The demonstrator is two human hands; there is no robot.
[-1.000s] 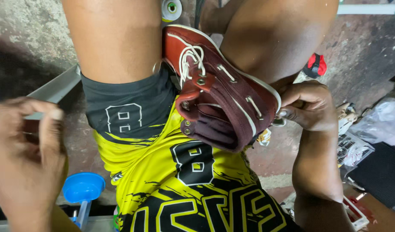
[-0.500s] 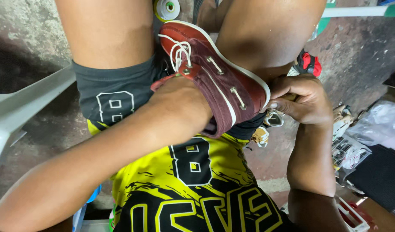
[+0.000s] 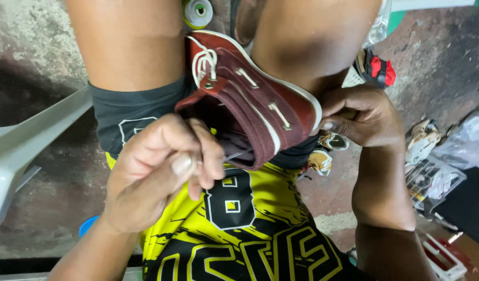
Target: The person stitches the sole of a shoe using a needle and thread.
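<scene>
At the far left a pale plastic chair arm [image 3: 36, 140] slants up beside the person's left thigh, with a bit of a blue lid [image 3: 86, 227] on the concrete floor [image 3: 36, 67] below it. The left hand [image 3: 161, 171] hovers over the yellow and black jersey [image 3: 234, 234], fingers pinched together on a thin needle [image 3: 238, 154] whose tip points into the open mouth of the shoe. The maroon shoe [image 3: 255, 104], white-laced and white-soled, rests in the lap between the two bare thighs, toe up and away, sole toward the right. The right hand [image 3: 361, 117] clasps the shoe's heel end at the sole edge, fingers curled against it. Farther right, small tools and plastic packets [image 3: 437, 177] lie scattered on the floor.
</scene>
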